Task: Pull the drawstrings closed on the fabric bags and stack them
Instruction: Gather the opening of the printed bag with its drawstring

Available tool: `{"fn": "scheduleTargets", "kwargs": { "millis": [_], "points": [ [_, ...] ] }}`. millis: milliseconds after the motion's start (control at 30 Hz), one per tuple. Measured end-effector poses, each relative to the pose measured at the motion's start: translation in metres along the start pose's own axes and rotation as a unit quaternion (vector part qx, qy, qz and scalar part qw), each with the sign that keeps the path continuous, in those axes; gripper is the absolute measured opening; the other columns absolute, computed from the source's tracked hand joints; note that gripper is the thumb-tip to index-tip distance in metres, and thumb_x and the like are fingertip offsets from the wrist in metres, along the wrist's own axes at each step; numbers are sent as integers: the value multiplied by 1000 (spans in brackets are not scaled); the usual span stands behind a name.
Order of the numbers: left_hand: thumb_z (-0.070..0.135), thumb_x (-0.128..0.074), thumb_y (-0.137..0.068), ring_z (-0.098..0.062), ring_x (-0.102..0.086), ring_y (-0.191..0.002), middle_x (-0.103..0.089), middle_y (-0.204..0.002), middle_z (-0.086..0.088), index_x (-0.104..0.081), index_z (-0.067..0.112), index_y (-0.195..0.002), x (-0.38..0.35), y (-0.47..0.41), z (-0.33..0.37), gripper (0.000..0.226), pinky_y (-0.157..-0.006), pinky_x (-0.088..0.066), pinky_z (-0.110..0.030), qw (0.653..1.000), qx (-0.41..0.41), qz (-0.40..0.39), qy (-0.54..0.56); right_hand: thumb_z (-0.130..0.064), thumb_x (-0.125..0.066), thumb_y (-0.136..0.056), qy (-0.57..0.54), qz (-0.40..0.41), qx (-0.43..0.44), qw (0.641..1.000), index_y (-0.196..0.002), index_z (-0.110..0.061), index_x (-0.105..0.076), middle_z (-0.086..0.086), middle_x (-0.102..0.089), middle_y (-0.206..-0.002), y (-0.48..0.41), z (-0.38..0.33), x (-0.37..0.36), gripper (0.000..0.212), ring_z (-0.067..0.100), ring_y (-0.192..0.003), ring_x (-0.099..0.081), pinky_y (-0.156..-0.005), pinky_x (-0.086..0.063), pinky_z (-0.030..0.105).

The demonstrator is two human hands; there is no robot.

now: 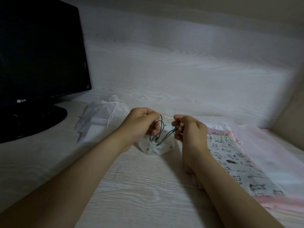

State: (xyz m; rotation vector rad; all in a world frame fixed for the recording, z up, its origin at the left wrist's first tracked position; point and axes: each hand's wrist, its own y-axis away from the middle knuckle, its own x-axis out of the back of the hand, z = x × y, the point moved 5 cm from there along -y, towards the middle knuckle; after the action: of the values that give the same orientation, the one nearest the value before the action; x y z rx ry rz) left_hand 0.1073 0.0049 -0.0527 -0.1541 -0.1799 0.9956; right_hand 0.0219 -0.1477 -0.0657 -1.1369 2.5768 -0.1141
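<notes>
A small white bag with green print [156,146] lies on the table between my hands, its mouth gathered. Dark green drawstrings [162,134] loop up from it. My left hand [141,124] pinches one loop of the cord, and my right hand [189,130] pinches the other loop. A sheer white bag [102,116] with a white cord lies closed at the left behind my left hand. A larger bag with a cat print [233,162] lies flat at the right on top of a pink sheer bag [271,153].
A black monitor [41,51] on a round base [32,122] stands at the left rear. A pale wood-grain wall panel [181,63] rises behind the table [139,186]. A beige surface [292,112] closes the right side.
</notes>
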Motion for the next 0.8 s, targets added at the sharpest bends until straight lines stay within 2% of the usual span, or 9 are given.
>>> {"fn": "scheduleTargets", "kwargs": {
  "millis": [133,233,367,433,500,567,633,667,800],
  "points": [
    [23,-62,-103,-20,-52,-63,-68,-74,-6,-73,7,-103,0,-1,-7,19,-73,-51,-40,999,37,-16,4,2,-54,-93,-1,-59,78,995,-90,-2,-78,23,-69,-79,10,-16,-9,25,20,-61,-45,-55,-37,30],
    [21,-56,-104,-20,-50,-62,-70,-80,-10,-74,5,-117,-1,0,-7,27,-66,-50,-36,997,64,-33,42,7,-52,-91,-3,-86,87,992,-96,-1,-78,23,-73,-88,13,-20,-13,28,25,-68,-44,-57,-40,29],
    [18,-62,-98,-20,-48,-62,-79,-102,-16,-76,2,-118,-2,-1,-5,28,-64,-47,-33,994,63,-57,63,7,-53,-94,-42,-116,72,990,-103,1,-77,24,-75,-97,11,-19,-13,27,29,-76,-53,-61,-44,31],
    [17,-60,-98,-19,-47,-64,-80,-108,-15,-77,4,-116,-4,1,-3,28,-67,-46,-32,994,51,-83,52,7,-52,-95,-46,-128,65,989,-106,-1,-77,20,-76,-102,9,-18,-13,29,27,-81,-64,-70,-51,34],
    [12,-54,-99,-16,-47,-64,-80,-107,-10,-79,9,-115,-6,4,-1,30,-68,-45,-31,992,39,-109,41,6,-53,-95,-41,-136,68,988,-108,-5,-78,16,-78,-106,7,-17,-13,30,25,-93,-71,-86,-56,39],
    [13,-55,-100,-14,-45,-63,-81,-105,-9,-81,12,-113,-7,5,-1,28,-68,-43,-30,991,35,-125,23,5,-56,-94,-17,-129,86,988,-110,-8,-78,10,-79,-108,5,-17,-13,30,20,-102,-72,-93,-56,36],
    [20,-62,-102,-12,-42,-62,-81,-108,-9,-81,12,-111,-8,7,-2,22,-69,-41,-30,989,30,-144,-16,4,-55,-96,30,-115,116,986,-113,-10,-78,3,-79,-108,5,-20,-12,31,12,-104,-72,-88,-54,25],
    [24,-65,-102,-11,-41,-62,-81,-108,-8,-81,12,-111,-9,8,-3,21,-69,-42,-29,987,28,-156,-37,4,-53,-98,49,-116,124,984,-114,-10,-77,1,-79,-108,5,-20,-12,32,10,-104,-72,-85,-55,23],
    [24,-65,-105,-10,-40,-60,-80,-100,-5,-79,12,-115,-11,9,-6,21,-66,-44,-25,983,17,-178,-41,-3,-44,-106,87,-156,65,982,-132,-12,-66,7,-76,-113,6,-11,-16,35,27,-99,-74,-78,-61,29]
  ]
}}
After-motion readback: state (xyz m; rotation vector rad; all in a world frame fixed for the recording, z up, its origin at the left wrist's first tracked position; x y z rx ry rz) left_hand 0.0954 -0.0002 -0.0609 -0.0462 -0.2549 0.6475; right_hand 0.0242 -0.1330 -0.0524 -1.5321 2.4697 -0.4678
